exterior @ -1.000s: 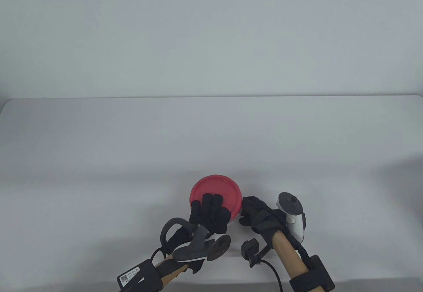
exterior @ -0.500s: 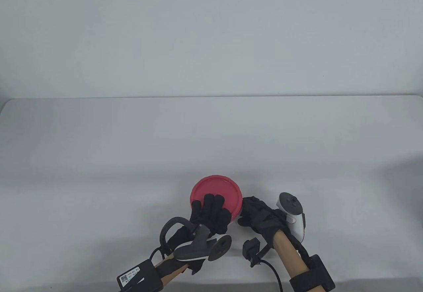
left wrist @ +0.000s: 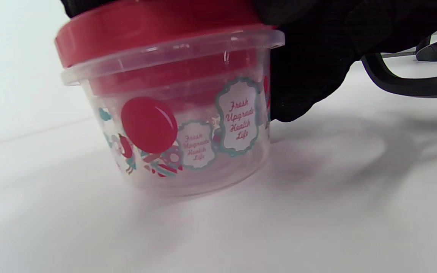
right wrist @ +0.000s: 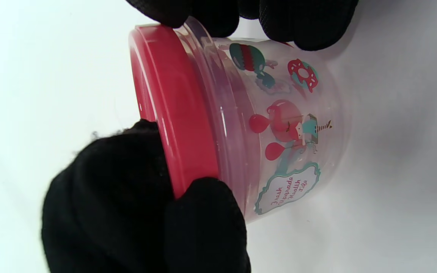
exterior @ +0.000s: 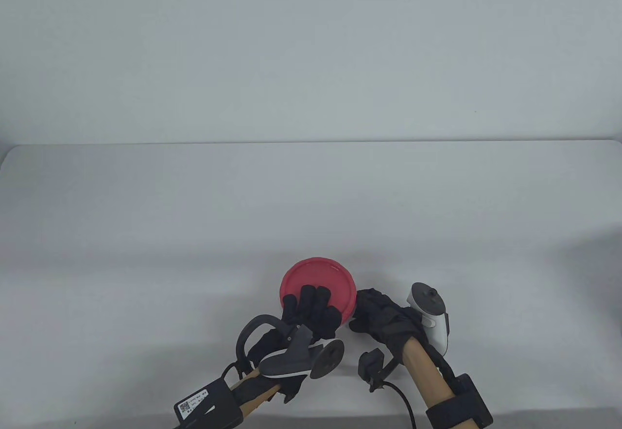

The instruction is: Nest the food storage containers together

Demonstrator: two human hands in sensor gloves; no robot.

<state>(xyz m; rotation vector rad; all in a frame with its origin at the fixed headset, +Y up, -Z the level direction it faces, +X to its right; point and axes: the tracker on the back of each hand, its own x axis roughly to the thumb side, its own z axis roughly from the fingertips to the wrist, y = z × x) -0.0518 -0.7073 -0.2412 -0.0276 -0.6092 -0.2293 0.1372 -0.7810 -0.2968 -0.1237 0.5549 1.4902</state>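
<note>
So the clear tub point(exterior: 346, 319) with the red lid point(exterior: 318, 283) sits near the front edge of the white table point(exterior: 146, 215), about the middle; loads of open room left, right and far behind it. Left hand point(exterior: 311, 315) lies flat-fingered on top of the lid. Right hand point(exterior: 381, 315) grips the tub's right side, fingers curled round the wall. Through the clear wall there's more red plastic inside, looks like another lidded tub, can't tell for sure.

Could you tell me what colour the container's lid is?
Red lid, plainest in the table view.
</note>
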